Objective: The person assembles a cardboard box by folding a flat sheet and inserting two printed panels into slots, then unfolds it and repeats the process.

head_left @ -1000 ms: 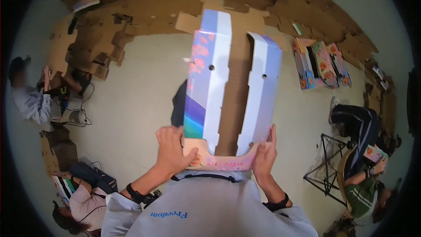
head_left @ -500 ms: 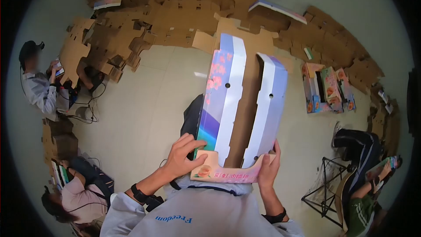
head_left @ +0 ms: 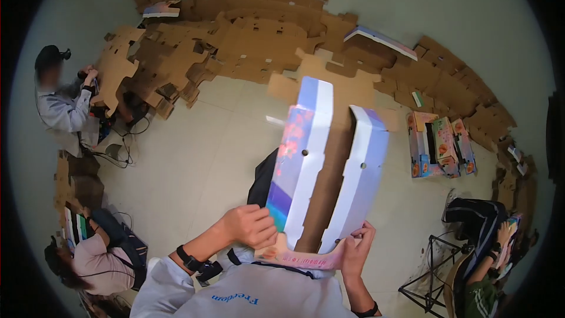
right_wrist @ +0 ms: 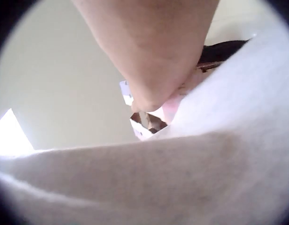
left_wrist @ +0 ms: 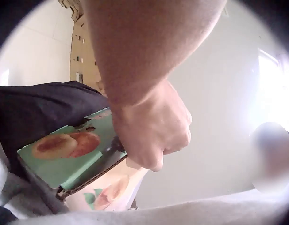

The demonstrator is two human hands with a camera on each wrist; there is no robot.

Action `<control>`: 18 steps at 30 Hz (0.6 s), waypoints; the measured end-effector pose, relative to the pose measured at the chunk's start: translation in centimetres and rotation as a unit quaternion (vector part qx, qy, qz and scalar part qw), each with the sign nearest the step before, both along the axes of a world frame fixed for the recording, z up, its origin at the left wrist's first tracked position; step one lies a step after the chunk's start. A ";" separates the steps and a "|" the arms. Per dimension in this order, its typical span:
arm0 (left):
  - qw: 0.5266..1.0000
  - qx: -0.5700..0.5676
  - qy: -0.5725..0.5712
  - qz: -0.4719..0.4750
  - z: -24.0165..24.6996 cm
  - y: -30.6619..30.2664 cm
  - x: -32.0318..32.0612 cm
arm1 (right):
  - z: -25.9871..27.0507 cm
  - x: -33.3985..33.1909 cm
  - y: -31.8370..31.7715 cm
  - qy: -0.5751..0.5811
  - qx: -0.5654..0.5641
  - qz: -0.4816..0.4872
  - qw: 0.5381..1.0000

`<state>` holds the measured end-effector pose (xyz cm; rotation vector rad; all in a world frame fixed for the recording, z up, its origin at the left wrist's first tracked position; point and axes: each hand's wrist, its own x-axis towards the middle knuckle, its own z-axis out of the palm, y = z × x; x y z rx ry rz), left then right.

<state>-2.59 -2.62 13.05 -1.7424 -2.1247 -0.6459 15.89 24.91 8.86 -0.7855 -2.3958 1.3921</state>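
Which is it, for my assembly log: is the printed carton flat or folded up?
Partly folded: the printed carton has two side panels standing up, brown inside showing between; left hand and right hand hold its near end.

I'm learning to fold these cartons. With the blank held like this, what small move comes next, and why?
Probably fold the pink printed end flap up between the two white-lined cardboard side panels: both panels stand upright, the flap lies outward at the near end, and the left hand and right hand hold that end.

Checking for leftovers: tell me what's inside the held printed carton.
Inside the printed carton, only bare brown cardboard shows between the walls; its pink end flap hides the near end.
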 end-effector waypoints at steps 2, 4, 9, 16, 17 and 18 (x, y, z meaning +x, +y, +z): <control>0.996 -0.015 0.005 -0.089 0.4 0.6 -0.6 | 0.7 -0.4 0.1 -0.035 -0.017 -0.016 0.999; 0.993 -0.028 -0.042 -0.111 0.4 1.1 -1.0 | 2.2 -1.9 -0.7 -0.042 -0.080 -0.050 0.995; 0.990 -0.035 -0.115 -0.070 1.2 1.2 -1.8 | 2.0 -2.2 -0.8 -0.022 -0.127 -0.084 0.988; 0.988 0.000 -0.141 -0.056 1.5 1.2 -1.1 | 2.4 -1.1 -0.1 -0.127 -0.147 -0.035 0.980; 0.987 0.006 -0.152 -0.055 1.4 1.0 -1.1 | 1.9 -1.1 -0.1 -0.116 -0.154 -0.030 0.981; 0.989 0.014 -0.138 -0.052 0.8 1.0 -1.0 | 1.6 -0.8 0.1 -0.107 -0.162 -0.030 0.980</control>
